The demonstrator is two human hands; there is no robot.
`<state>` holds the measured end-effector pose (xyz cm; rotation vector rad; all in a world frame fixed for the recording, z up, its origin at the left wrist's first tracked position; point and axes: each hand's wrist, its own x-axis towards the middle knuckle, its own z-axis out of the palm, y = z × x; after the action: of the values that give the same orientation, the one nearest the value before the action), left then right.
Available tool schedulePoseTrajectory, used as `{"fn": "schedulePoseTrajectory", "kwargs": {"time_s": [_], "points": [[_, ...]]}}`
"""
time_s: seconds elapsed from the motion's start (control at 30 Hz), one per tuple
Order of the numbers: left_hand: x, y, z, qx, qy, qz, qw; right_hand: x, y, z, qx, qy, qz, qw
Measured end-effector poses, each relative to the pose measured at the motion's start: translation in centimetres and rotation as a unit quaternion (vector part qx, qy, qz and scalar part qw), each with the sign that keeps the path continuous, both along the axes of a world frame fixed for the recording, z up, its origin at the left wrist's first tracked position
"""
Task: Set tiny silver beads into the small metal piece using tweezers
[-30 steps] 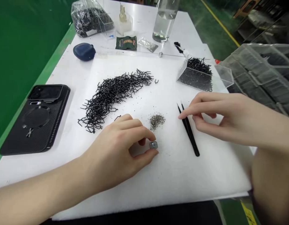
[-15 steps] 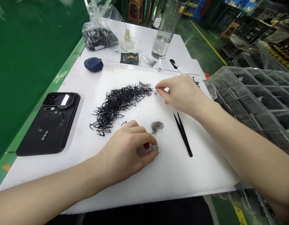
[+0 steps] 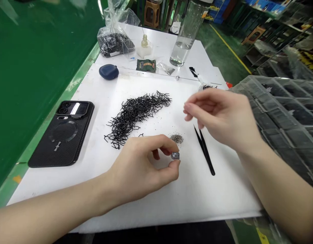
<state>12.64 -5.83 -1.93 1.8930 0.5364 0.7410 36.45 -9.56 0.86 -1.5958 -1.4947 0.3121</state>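
My left hand (image 3: 143,162) pinches a small shiny grey metal block (image 3: 175,155) between thumb and index finger, just above the white work surface. My right hand (image 3: 222,115) is raised over the right side, thumb and index fingertips pressed together; anything between them is too small to make out. Black tweezers (image 3: 205,150) lie below my right hand. Close behind the block is a little heap of tiny brownish-grey grains (image 3: 177,138). A curved pile of thin black forked pieces (image 3: 138,112) spreads across the middle of the surface.
A black phone (image 3: 62,134) lies at left, a dark blue rounded object (image 3: 109,72) behind it. At the back stand a bag of black pieces (image 3: 114,42), a small bottle (image 3: 144,47) and a water bottle (image 3: 183,47). Clear compartment boxes (image 3: 285,101) are stacked at right.
My right hand has moved from the pile's right end toward me and to the right. My left hand has turned and lifted the metal block slightly. The view has shifted a little.
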Motion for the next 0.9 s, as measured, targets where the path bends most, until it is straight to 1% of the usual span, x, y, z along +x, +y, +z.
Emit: {"fn": "schedulePoseTrajectory", "kwargs": {"time_s": [0.07, 0.13, 0.17, 0.2, 0.3, 0.4, 0.47, 0.53, 0.7, 0.83, 0.9], "points": [[0.1, 0.1, 0.6, -0.107, 0.005, -0.006, 0.994, -0.8, -1.7, -0.1, 0.025, 0.060, 0.022, 0.998], [0.2, 0.3, 1.0, -0.231, 0.000, -0.005, 0.973, -1.6, -2.8, -0.4, 0.031, 0.099, 0.046, 0.994], [0.3, 0.4, 1.0, -0.276, -0.007, -0.003, 0.961, -1.8, -3.0, -0.5, 0.030, 0.116, 0.063, 0.991], [0.3, 0.6, 1.0, -0.302, -0.011, -0.002, 0.953, -2.0, -3.2, -0.6, 0.027, 0.127, 0.082, 0.988], [0.4, 1.0, 0.8, -0.334, -0.028, -0.003, 0.942, -2.2, -3.2, -0.8, 0.045, 0.142, 0.127, 0.981], [0.5, 1.3, 0.7, -0.352, -0.049, -0.011, 0.935, -2.1, -3.2, -0.8, 0.096, 0.118, 0.135, 0.979], [0.5, 1.4, 0.7, -0.359, -0.057, -0.017, 0.932, -2.1, -3.3, -0.8, 0.114, 0.103, 0.146, 0.977], [0.5, 1.5, 0.7, -0.368, -0.059, -0.018, 0.928, -2.4, -3.5, -0.7, 0.108, 0.098, 0.152, 0.978], [0.3, 1.8, 0.6, -0.416, -0.078, 0.004, 0.906, -3.0, -3.9, -0.6, 0.074, 0.106, 0.119, 0.984], [0.1, 1.9, 0.4, -0.446, -0.096, -0.020, 0.890, -3.0, -3.8, -0.6, 0.073, 0.118, 0.103, 0.985], [0.1, 2.0, 0.4, -0.453, -0.100, -0.022, 0.886, -3.0, -3.7, -0.5, 0.079, 0.114, 0.099, 0.985]]}}
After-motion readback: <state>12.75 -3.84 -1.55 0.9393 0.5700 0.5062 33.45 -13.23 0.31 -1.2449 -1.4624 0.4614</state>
